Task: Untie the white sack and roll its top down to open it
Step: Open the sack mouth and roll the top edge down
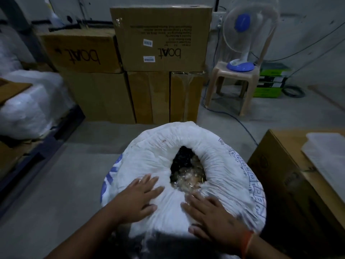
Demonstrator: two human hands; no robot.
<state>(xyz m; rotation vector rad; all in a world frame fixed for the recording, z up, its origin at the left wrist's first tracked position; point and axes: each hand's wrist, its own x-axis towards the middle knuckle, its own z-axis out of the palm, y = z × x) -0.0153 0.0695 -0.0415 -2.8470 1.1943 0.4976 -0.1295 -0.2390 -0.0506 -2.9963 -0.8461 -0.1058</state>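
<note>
The white sack [220,161] with blue print stands on the floor right in front of me. Its top is rolled down into a thick ring around an opening [186,171], where dark pieces and clear plastic-wrapped contents show. My left hand [138,199] lies flat on the near left part of the rolled rim, fingers spread. My right hand [211,215] lies flat on the near right part of the rim, fingers spread, an orange thread on its wrist. Neither hand grips anything. No tie is visible.
Stacked cardboard boxes [160,38] stand behind the sack. A plastic stool [235,71] carries a blue and white table fan [242,34], with a cable running across the floor. Another carton [291,176] sits close on the right. White plastic bundles [31,101] lie on a rack at left.
</note>
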